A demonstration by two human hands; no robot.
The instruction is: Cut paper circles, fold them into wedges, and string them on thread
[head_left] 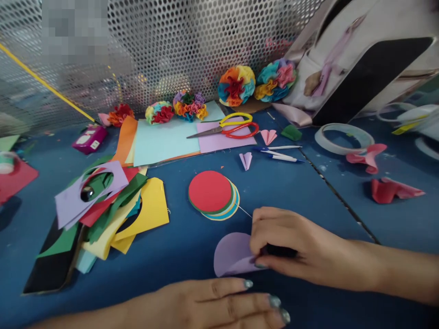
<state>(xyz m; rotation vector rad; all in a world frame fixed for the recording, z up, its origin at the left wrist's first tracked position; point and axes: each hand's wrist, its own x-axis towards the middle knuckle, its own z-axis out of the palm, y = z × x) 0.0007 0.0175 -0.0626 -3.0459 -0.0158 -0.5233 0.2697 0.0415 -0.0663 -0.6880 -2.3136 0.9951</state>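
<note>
A purple paper circle lies on the blue table, its near edge curled up. My right hand pinches the circle's right side between thumb and fingers. Below it, my left hand rests with its fingers stretched out, close to the circle's lower edge. Beyond the circle sits a stack of round paper pieces, red on top, with green, blue and yellow rims showing. A thin pale line, perhaps a thread or wire, runs from that stack toward my right hand. What lies inside my right palm is in shadow.
At left lie cut-out paper scraps over a dark phone-like slab. Scissors rest on paper sheets. Pens, a tape roll, paper flowers and a bag stand farther back before a perforated metal panel.
</note>
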